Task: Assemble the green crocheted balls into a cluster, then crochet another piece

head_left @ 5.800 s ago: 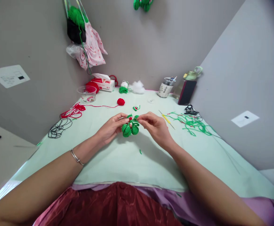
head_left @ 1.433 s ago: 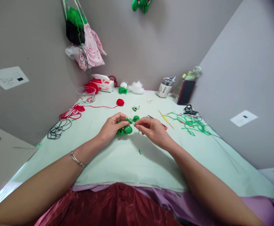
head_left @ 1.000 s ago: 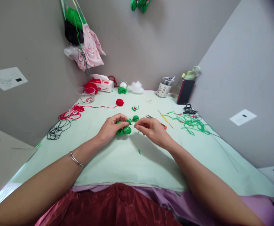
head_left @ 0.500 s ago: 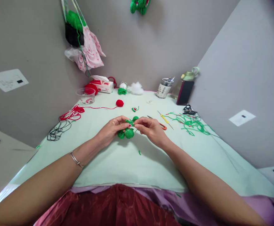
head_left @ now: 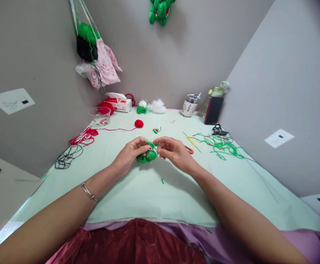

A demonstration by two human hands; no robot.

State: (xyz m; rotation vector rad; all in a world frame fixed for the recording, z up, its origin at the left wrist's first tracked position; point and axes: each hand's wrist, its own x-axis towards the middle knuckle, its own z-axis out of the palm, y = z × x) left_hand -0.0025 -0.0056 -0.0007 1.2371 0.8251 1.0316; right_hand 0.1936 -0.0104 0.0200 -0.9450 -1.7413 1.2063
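Observation:
My left hand (head_left: 130, 153) is closed around a small green crocheted piece (head_left: 149, 157), its thumb pressing on the upper part. The piece has rounded, stuffed-looking lumps, and the fingers hide much of it. Close on its right side, my right hand (head_left: 174, 152) is bent, with the index finger stretched over the top of the piece. A thin green strand of yarn (head_left: 156, 146) shows at the right fingertips, pinched there. Whether a needle is also in those fingers I cannot make out. Below the hands lies a short green yarn scrap (head_left: 162, 181).
Right of my hands lie a yellow-handled crochet hook (head_left: 191, 141), orange-handled scissors (head_left: 189, 149) and tangled green yarn (head_left: 223, 146). Behind stand a pen can (head_left: 189, 106), a phone (head_left: 214, 110) and a tissue pack (head_left: 121, 104). Red yarn (head_left: 84, 136) and dark cord (head_left: 68, 157) lie left.
The right index finger has stretched out over the crocheted piece, and the thumb has come apart from it. The crocheted piece has turned in my left hand. The view has tilted up slightly.

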